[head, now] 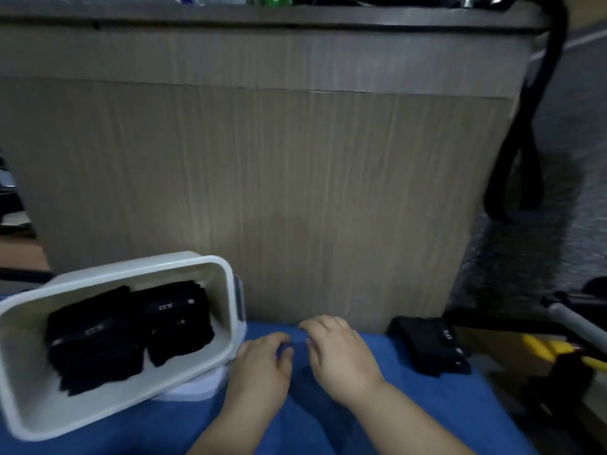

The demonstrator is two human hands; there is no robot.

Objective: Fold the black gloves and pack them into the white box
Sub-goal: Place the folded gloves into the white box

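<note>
Gloves [128,336], black, soft and folded, fill the smooth white box [226,310] on the left. Its long side runs near-left to far-right. Another folded pile [430,346] lies right. The left hand [259,366] and right hand [341,353] rest loose-fingered on blue cloth [427,408], holding nothing.

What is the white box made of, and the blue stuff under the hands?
The white box looks like smooth plastic: it has a thin rounded rim and a slight sheen. The blue cover is probably soft cloth: it looks matte and gently wrinkled.
</note>
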